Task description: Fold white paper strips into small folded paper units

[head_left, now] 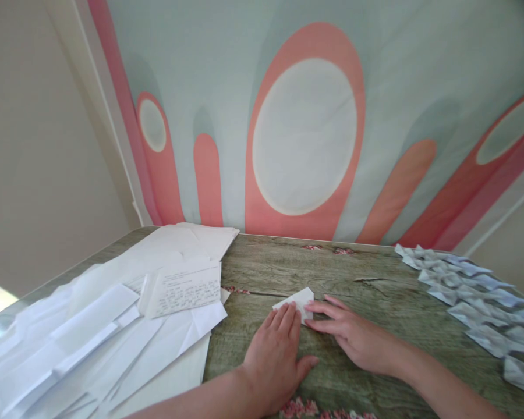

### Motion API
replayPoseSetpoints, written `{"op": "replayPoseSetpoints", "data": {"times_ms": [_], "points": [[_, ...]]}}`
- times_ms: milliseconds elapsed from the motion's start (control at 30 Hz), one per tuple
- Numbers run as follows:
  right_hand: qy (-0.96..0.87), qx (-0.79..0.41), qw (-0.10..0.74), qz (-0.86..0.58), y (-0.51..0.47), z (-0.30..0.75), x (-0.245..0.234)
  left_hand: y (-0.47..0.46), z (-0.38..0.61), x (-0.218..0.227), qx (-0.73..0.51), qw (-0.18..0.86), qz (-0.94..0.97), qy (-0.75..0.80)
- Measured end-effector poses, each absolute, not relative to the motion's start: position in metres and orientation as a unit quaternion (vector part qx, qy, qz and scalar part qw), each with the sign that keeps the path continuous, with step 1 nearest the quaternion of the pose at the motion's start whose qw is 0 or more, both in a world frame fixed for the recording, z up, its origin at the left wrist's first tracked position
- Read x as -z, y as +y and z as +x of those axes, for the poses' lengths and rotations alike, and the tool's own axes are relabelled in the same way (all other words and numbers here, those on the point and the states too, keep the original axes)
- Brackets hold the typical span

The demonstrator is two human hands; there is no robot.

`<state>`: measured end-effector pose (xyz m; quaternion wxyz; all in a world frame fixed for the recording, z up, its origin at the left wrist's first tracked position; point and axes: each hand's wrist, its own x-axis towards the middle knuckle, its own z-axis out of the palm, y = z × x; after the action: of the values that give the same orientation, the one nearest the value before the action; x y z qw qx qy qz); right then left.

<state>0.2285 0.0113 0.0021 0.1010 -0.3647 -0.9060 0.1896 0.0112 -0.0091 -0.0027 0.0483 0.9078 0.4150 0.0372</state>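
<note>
A small folded piece of white paper [305, 295] lies on the wooden table, its top edge coming to an angled corner. My left hand [276, 349] rests flat over its lower left part, fingers stretched out and thumb apart, so part of the paper is hidden. From the right, my right hand [347, 331] touches the paper's right edge with its fingertips. Its fingers are extended and spread, not wrapped round anything.
Loose white sheets [157, 349] and a handwritten page [187, 288] cover the table's left side. Several rows of folded paper pieces [467, 285] stand along the right. A patterned curtain [227, 75] hangs behind the wood-grain table [266, 256].
</note>
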Motion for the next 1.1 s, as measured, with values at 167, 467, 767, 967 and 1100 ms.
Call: {"op": "replayPoseSetpoints", "data": {"times_ms": [167, 467, 767, 967, 1100], "points": [[-0.907, -0.184, 0.098, -0.366, 0.0108, 0.2282, -0.0024, -0.0087, 0.0110, 0.0034, -0.037, 0.043, 0.908, 0.416], [-0.915, -0.167, 0.093, -0.356, 0.0112, 0.2291, -0.0033, -0.0078, 0.0108, 0.0027, -0.049, 0.046, 0.905, 0.419], [-0.904, -0.204, 0.106, -0.360, 0.0118, 0.2322, -0.0057, -0.0067, 0.0120, 0.0005, -0.042, 0.043, 0.907, 0.416], [-0.909, -0.199, 0.076, -0.358, 0.0122, 0.2324, -0.0069, -0.0071, 0.0128, -0.0003, -0.037, 0.050, 0.907, 0.417], [-0.909, -0.201, 0.083, -0.356, 0.0118, 0.2318, -0.0082, -0.0073, 0.0130, -0.0019, -0.035, 0.052, 0.906, 0.418]]}}
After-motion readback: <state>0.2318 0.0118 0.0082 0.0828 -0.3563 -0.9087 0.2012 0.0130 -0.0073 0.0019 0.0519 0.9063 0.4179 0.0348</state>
